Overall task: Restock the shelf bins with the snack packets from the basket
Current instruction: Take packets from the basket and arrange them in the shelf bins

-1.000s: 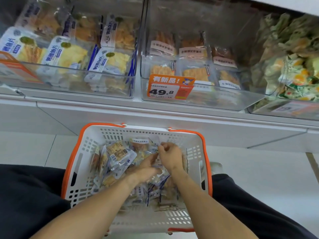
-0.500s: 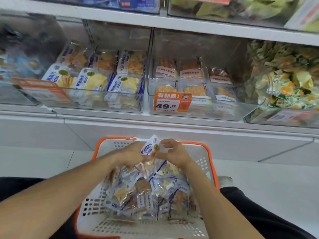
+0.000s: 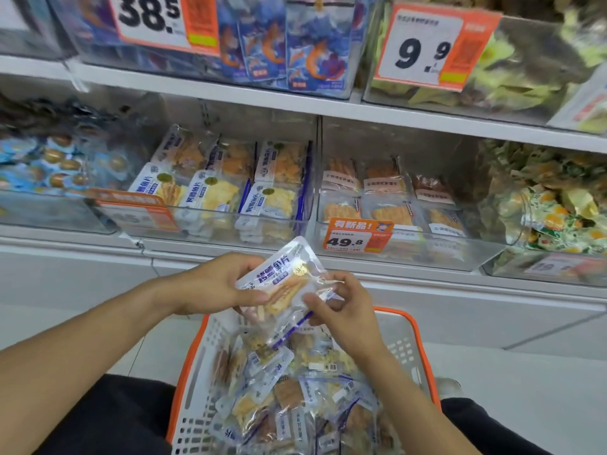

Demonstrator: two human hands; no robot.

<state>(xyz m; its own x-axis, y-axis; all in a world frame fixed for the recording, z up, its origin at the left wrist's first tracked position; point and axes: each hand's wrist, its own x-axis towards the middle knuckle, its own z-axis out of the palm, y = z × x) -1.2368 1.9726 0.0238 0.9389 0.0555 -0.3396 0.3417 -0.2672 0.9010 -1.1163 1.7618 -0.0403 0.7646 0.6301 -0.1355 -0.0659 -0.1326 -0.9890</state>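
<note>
Both hands, left hand (image 3: 213, 284) and right hand (image 3: 341, 307), grip one snack packet (image 3: 285, 284) above the packet-filled basket (image 3: 407, 349). At twelve o'clock, a clear shelf bin (image 3: 210, 231) holds matching packets.

Both hands (image 3: 216, 284) (image 3: 341, 310) raised, fingers (image 3: 253, 295) curled.

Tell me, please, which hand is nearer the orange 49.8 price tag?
Right. The right hand sits just below the 49.8 tag; the left hand is farther off, down to its left.
</note>
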